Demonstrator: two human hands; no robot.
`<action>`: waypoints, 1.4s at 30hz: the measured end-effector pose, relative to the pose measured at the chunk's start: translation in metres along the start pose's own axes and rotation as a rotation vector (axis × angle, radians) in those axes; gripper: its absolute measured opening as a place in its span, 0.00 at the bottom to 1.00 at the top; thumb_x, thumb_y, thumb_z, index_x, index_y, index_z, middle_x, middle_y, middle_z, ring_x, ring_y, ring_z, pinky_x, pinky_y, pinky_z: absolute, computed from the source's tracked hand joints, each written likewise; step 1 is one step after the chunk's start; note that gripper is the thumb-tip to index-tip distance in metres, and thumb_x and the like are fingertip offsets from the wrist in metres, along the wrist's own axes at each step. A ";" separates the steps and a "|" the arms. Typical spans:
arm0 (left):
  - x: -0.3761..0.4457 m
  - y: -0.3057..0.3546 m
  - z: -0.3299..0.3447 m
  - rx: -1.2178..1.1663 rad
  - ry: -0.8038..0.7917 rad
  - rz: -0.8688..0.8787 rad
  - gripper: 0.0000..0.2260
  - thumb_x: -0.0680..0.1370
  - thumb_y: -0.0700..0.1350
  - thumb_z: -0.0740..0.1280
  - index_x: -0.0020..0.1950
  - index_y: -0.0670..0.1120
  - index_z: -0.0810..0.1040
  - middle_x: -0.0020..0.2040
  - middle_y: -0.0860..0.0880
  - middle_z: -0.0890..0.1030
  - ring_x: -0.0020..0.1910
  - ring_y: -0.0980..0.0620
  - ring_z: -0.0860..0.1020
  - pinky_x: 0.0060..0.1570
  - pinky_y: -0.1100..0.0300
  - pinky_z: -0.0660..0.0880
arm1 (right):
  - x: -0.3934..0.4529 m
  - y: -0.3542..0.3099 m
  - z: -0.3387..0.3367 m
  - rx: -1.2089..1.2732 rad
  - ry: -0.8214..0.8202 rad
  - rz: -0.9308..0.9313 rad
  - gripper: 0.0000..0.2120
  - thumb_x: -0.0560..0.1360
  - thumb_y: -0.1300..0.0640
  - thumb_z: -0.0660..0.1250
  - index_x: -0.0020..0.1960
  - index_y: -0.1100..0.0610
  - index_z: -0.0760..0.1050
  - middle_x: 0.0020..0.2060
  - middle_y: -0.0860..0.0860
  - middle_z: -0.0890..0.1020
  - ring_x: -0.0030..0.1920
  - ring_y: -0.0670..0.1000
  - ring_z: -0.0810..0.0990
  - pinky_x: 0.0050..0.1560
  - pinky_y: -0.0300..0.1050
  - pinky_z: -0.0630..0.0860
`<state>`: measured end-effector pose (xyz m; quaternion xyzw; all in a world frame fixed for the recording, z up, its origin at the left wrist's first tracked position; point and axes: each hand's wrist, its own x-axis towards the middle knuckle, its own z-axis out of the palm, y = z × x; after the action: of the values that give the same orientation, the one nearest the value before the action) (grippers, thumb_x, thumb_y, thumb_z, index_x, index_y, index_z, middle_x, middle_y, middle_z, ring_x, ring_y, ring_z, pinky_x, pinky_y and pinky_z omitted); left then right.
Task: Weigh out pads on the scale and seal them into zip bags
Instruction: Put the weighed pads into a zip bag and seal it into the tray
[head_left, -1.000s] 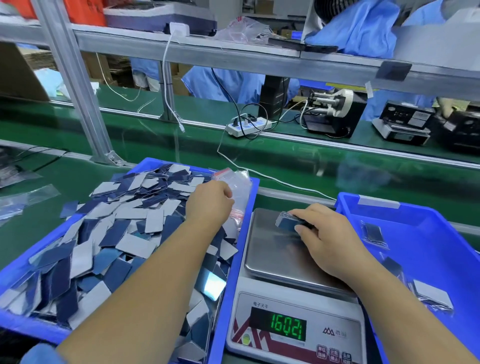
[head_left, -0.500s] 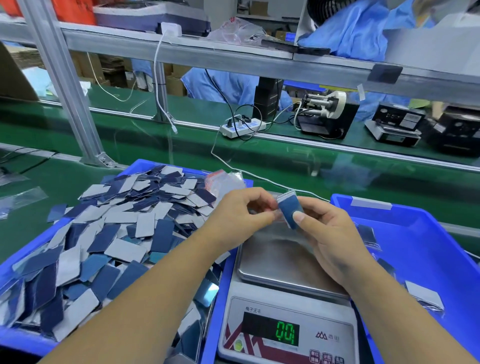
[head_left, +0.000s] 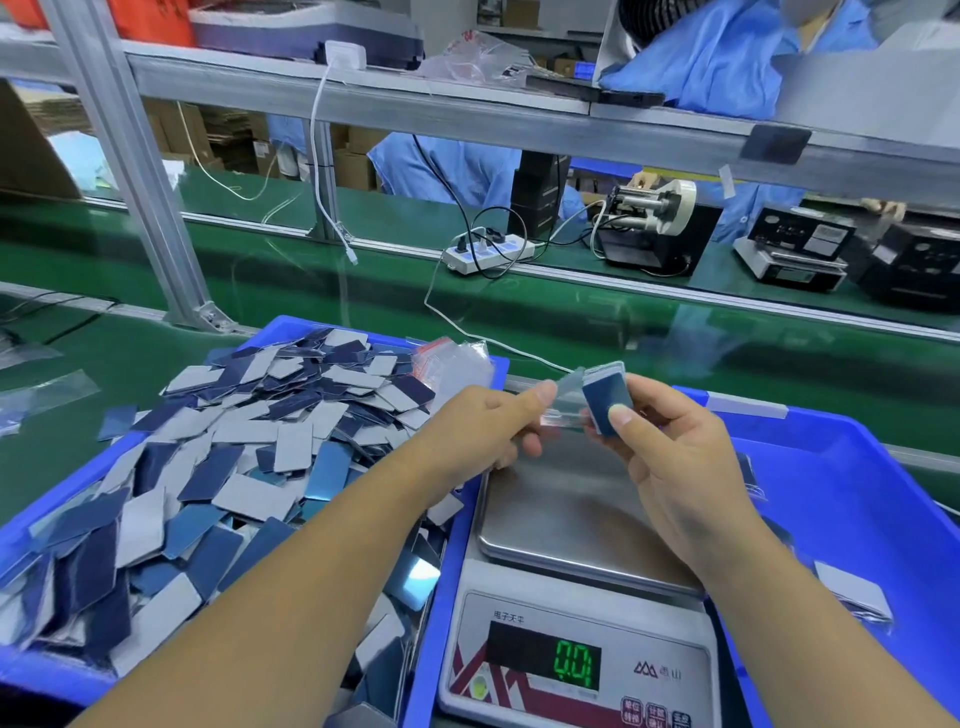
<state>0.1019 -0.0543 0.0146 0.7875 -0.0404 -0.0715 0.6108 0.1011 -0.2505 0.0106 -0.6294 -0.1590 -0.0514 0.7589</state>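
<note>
Two blue bins flank the scale on the green table (head_left: 78, 415). We see the left bin (head_left: 441, 613), the largest thing before us, heaped with loose pads (head_left: 249, 457), thin flat rectangles in dark blue and pale grey, lying every which way. The right bin (head_left: 857, 467) holds what look like a few bagged packs along its floor. Between them stands the scale (head_left: 576, 597), its steel pan bare and its green display reading near zero.

Above the pan, our two hands meet. Our left hand (head_left: 483, 436) pinches a small clear zip bag (head_left: 563, 402) between thumb and fingers. Our right hand (head_left: 675, 457) grips a neat stack of pads (head_left: 608, 402), thumb across its blue face, fingers behind. The stack sits just beside the bag; we cannot tell whether the bag's mouth is open. More spare bags (head_left: 457, 364) rest at the back of the left bin.

We judge the stack light and fairly stiff as a block, but the single pads look smooth and apt to slide or fan apart, so it is best held squeezed across its flat faces, near the middle. The bag appears flimsy and slippery; gripping it at the lip, close to the zip strip, should keep the mouth steady for loading.
</note>
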 end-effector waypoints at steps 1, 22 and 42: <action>0.000 0.000 0.000 -0.033 -0.014 0.027 0.35 0.66 0.74 0.63 0.41 0.41 0.84 0.28 0.52 0.77 0.28 0.52 0.67 0.28 0.66 0.64 | -0.001 0.000 0.000 -0.020 -0.014 -0.015 0.18 0.78 0.70 0.64 0.54 0.51 0.85 0.49 0.52 0.85 0.49 0.52 0.82 0.58 0.55 0.77; -0.003 -0.002 -0.002 -0.146 -0.118 0.013 0.15 0.78 0.37 0.71 0.32 0.48 0.80 0.28 0.53 0.74 0.27 0.57 0.66 0.27 0.67 0.62 | -0.005 -0.004 0.002 -0.320 -0.087 -0.164 0.13 0.74 0.63 0.68 0.54 0.49 0.82 0.49 0.47 0.85 0.51 0.46 0.82 0.55 0.38 0.76; 0.001 -0.007 -0.006 -0.412 -0.001 -0.096 0.08 0.78 0.34 0.68 0.41 0.42 0.83 0.31 0.49 0.76 0.26 0.56 0.64 0.23 0.66 0.58 | 0.001 0.009 -0.007 -1.158 -0.144 0.009 0.10 0.76 0.57 0.68 0.55 0.46 0.82 0.45 0.42 0.80 0.46 0.46 0.75 0.48 0.41 0.67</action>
<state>0.1038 -0.0465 0.0093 0.6470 0.0125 -0.1078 0.7548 0.1055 -0.2556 0.0014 -0.9443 -0.1534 -0.0840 0.2786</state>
